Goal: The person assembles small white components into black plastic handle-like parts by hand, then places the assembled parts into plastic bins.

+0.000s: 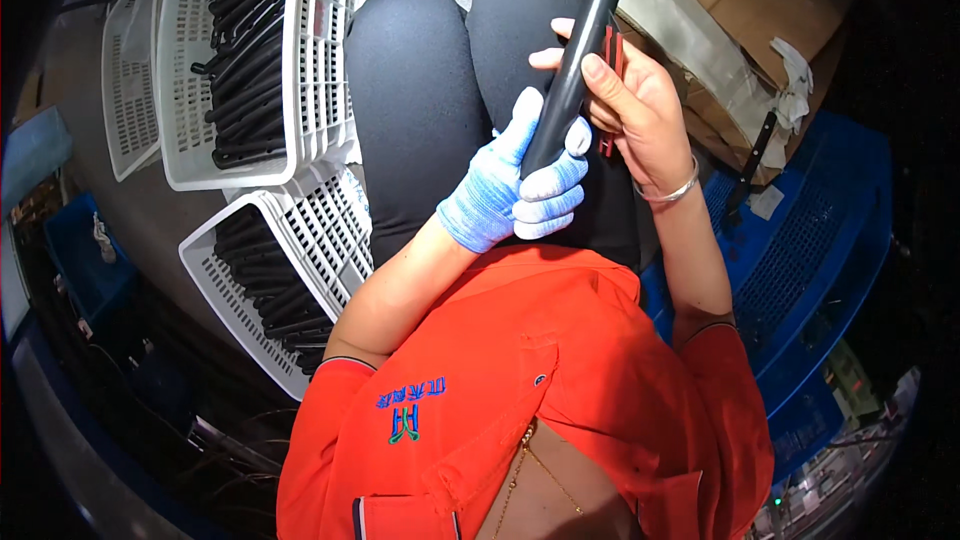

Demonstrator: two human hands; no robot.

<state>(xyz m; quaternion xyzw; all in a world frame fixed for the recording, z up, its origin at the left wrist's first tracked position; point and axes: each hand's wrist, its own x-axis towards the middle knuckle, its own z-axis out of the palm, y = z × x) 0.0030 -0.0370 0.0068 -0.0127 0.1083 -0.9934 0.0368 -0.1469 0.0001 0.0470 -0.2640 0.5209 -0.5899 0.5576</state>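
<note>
My left hand [500, 185], in a pale blue glove with whitish fingertips, is wrapped around the lower end of a long black tube [584, 58]. The tube slants up and to the right over my lap, and its far end runs out of the top of the picture. My bare right hand [648, 118] holds a narrow red tool [617, 52] upright along the tube's right side. Its thumb lies near the tube, and two fingertips show on the tube's far side. The working end of the red tool cannot be made out.
White slatted baskets [298, 90] full of black tube-shaped parts [250, 70] stand on my left, with another stack [300, 215] nearer. To the right are a blue plastic crate [800, 240], a black-handled tool [757, 155], brown cardboard [760, 0] and a crumpled white cloth [793, 80].
</note>
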